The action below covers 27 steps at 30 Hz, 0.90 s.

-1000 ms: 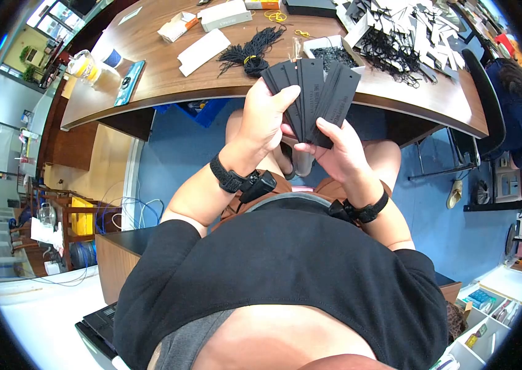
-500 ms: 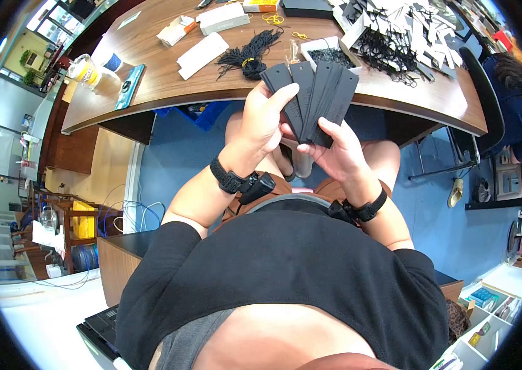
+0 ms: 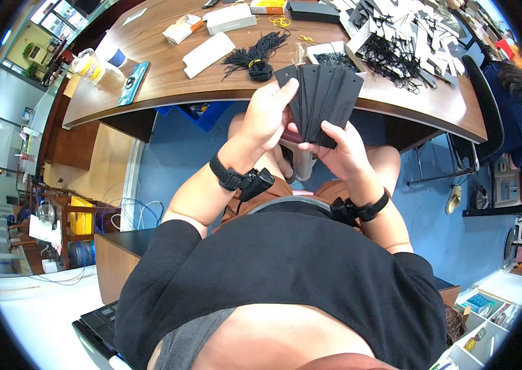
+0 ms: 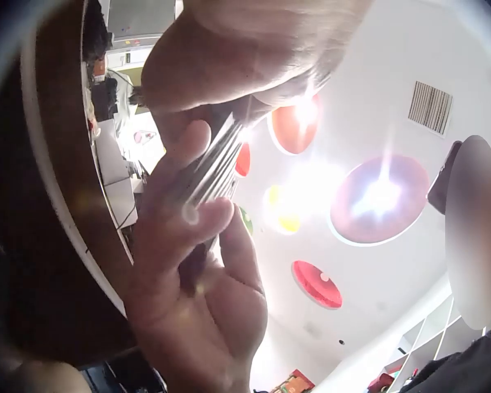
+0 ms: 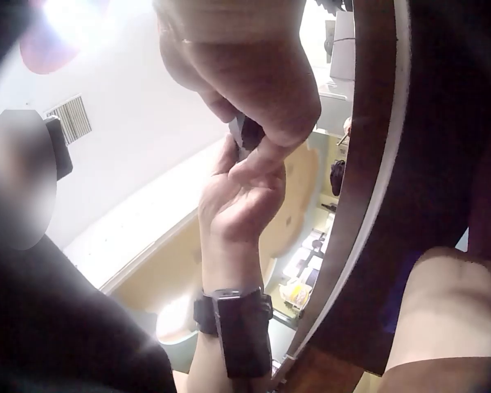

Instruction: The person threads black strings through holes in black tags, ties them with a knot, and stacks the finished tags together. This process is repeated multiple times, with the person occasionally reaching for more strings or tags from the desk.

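Note:
A fan of several long black card tags [image 3: 325, 98] is held upright over my lap, just before the desk edge. My left hand [image 3: 270, 114] grips the fan's left side, thumb laid across the front tag. My right hand [image 3: 338, 145] pinches the lower right of the fan from below. From underneath, the left wrist view shows the tags' thin edges [image 4: 217, 168] between my left hand [image 4: 254, 49] above and my right hand [image 4: 196, 303] below. In the right wrist view my right hand [image 5: 245, 74] meets the left hand [image 5: 241, 196] on a sliver of the tags.
The curved wooden desk [image 3: 168, 83] carries a bundle of black strings [image 3: 254, 58], a white box of strings [image 3: 335, 55], a big heap of tags [image 3: 409, 31], white boxes [image 3: 208, 52] and a cup [image 3: 88, 65]. Another person [image 3: 513, 105] sits at the right by a chair [image 3: 483, 105].
The fan of tags has drawn closer together and sits a little higher and to the right. Both hands keep their hold; the left thumb has slid up the front tag.

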{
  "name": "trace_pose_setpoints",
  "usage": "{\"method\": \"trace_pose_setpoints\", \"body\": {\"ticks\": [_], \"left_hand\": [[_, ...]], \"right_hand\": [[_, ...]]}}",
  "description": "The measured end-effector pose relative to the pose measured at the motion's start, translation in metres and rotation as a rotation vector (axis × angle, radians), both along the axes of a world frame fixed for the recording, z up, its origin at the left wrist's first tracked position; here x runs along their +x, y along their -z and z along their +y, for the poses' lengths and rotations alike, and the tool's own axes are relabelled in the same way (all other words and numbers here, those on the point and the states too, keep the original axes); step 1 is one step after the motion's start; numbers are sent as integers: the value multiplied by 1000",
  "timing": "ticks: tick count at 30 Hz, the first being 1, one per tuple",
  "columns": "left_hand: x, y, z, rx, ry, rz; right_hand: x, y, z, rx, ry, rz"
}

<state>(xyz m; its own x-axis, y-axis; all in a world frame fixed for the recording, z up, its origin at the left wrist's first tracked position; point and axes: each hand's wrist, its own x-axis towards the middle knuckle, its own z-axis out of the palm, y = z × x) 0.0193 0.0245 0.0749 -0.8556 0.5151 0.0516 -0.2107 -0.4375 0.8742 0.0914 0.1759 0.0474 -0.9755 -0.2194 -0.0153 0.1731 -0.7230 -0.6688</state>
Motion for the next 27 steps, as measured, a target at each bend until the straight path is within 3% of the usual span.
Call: {"method": "trace_pose_setpoints", "body": {"ticks": [5, 8, 9, 12, 15, 16, 17, 18, 20, 22, 24, 25, 27], "left_hand": [[-4, 3, -2, 127, 129, -125], [-15, 24, -11, 230, 473, -29], [4, 7, 1, -11, 202, -25], [2, 19, 2, -249, 117, 256], [2, 19, 2, -113, 24, 214], [3, 15, 2, -42, -7, 204], [8, 9, 1, 42, 63, 109], [8, 14, -1, 53, 117, 183], [15, 18, -5, -33, 67, 301], [23, 11, -9, -279, -74, 581], [33, 6, -10, -241, -19, 665], [31, 5, -12, -282, 66, 729], [18, 15, -10, -98, 103, 660]], "right_hand": [[-1, 0, 2, 82, -51, 5], [-1, 8, -1, 310, -80, 56], [-3, 10, -2, 382, -94, 87], [-6, 13, -6, 560, -120, 196], [-10, 33, -8, 593, -186, 280], [-5, 19, -7, 475, -346, 77], [-9, 32, -4, 541, -424, 92], [-12, 31, -7, 606, -503, 107], [-7, 24, -12, 655, -446, 140], [-4, 19, -21, 747, -382, 191], [-9, 38, -20, 694, -454, 167], [-7, 40, -23, 710, -352, 172], [-10, 45, -27, 824, -217, 165]]}}
